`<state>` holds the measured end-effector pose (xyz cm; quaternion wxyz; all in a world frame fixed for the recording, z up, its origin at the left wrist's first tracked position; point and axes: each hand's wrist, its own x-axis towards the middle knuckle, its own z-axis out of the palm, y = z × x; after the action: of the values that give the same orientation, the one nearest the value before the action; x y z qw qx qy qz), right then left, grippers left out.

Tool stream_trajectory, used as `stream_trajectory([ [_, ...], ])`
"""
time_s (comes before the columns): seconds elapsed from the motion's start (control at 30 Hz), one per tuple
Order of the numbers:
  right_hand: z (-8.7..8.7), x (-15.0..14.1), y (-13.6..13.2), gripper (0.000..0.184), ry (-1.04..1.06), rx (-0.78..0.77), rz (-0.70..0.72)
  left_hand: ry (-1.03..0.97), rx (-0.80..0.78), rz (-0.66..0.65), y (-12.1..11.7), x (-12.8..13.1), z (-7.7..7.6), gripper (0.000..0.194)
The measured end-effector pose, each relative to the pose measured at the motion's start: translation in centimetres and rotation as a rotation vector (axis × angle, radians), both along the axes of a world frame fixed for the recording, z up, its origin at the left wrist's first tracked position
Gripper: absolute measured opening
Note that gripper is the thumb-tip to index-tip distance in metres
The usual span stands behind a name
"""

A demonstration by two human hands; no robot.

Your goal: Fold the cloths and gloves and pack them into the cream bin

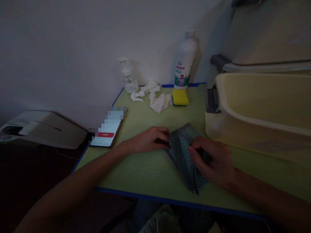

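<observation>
A grey-green cleaning cloth [182, 150] with a dark checked border is partly folded just above the table, near its front edge. My left hand [153, 139] pinches the cloth's left edge between thumb and fingers. On the other side, my right hand [213, 160] grips a fold of the same cloth, thumb toward me. The cloth's lower corner hangs toward the table's front edge. Parts of the fingertips are hidden in the fabric.
A phone [109, 126] lies on the table [141, 174] at left. Behind stand a pump bottle [130, 81] and a tall white bottle [184, 61], with a spray nozzle [138, 95], crumpled tissue [160, 102] and a yellow sponge [180, 97]. A cream bin [255, 132] occupies the right.
</observation>
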<state>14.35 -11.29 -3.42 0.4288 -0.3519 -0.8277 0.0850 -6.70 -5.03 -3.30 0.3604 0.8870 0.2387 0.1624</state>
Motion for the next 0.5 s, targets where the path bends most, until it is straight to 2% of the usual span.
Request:
stream_trajectory([
  [0.33,-0.3,-0.1,0.1,0.012,-0.098,0.005,0.122,-0.097,-0.016,0.067,0.4,-0.5,-0.9,0.011],
  [0.5,-0.4,-0.2,0.3,0.009,-0.214,0.022,0.177,-0.1,0.033,-0.004,0.6,-0.7,-1.0,0.005],
])
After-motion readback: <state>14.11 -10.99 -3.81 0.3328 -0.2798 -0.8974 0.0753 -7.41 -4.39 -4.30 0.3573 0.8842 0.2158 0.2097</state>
